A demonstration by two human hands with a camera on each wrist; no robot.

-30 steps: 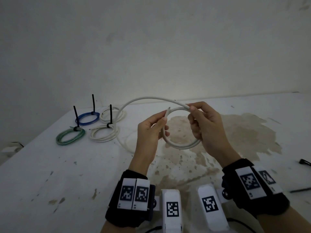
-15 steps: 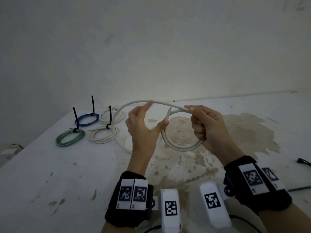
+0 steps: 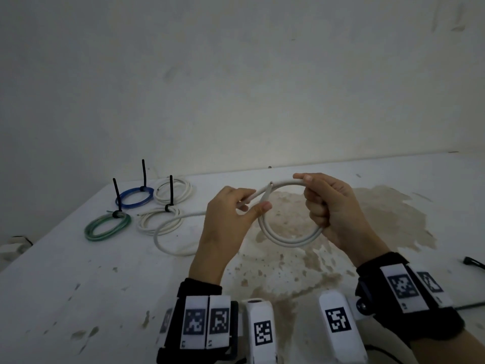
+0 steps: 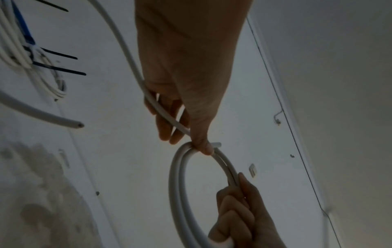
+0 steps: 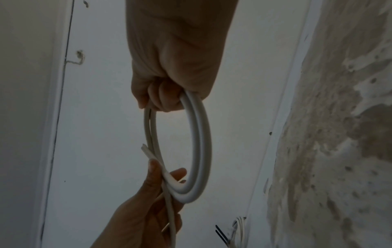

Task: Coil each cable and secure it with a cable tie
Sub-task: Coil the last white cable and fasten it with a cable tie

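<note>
White cable (image 3: 288,241) loop held between both hands, above table (image 3: 78,298).

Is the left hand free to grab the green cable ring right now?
Probably not yet. The left hand is pinching the white cable. Nothing blocks the way across the table to the green cable ring.

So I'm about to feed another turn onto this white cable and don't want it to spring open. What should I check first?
1. Right hand grips the loops of the white cable: ok.
2. Left hand pinches the incoming strand: ok.
3. Loops lie side by side, not crossed: ok.
4. Slack left on the table to feed: ok.
5. Slack clear of the tied white coil: not ok, it lies against it.
6. Spare cable tie within reach: cannot tell.
</note>
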